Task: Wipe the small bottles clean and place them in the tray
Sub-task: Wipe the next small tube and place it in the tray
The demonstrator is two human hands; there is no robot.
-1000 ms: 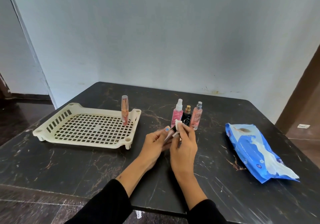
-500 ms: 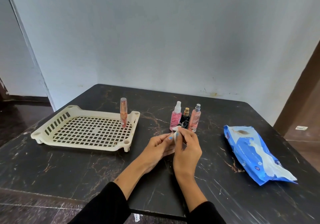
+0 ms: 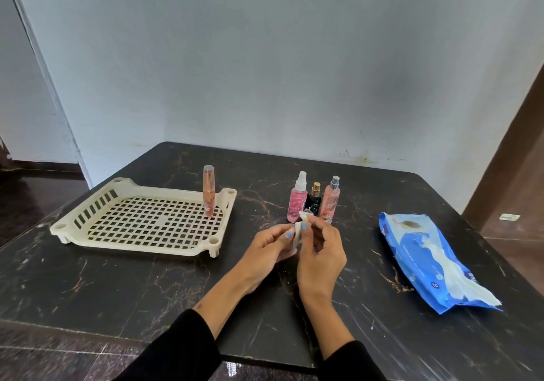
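Left hand: your left hand is curled, fingers pinched against a small item that your right hand also grips; the item is almost wholly hidden, so you cannot tell from here what it is.
Right hand: your right hand is clenched round a white wipe, which is pressed between your thumb and fingers against what the left hand holds.
Hands together: both hands meet, touching, just above the dark marble table, sleeves black.
Bottles waiting: just beyond your fingertips three small bottles stand upright in a tight row, touching or nearly so. The pink spray bottle is ahead of your left hand, the black bottle with a gold cap sits in the middle, and the peach spray bottle is ahead of your right hand.
Tray: the cream slotted tray lies to the left of your left hand, well apart from it.
Bottle in tray: a slim rose-gold bottle stands upright in the tray's far corner, the one nearest your hands.
Wipes pack: a blue wipes pack lies flat to the right of your right hand, well apart, with a white sheet trailing from its near end.
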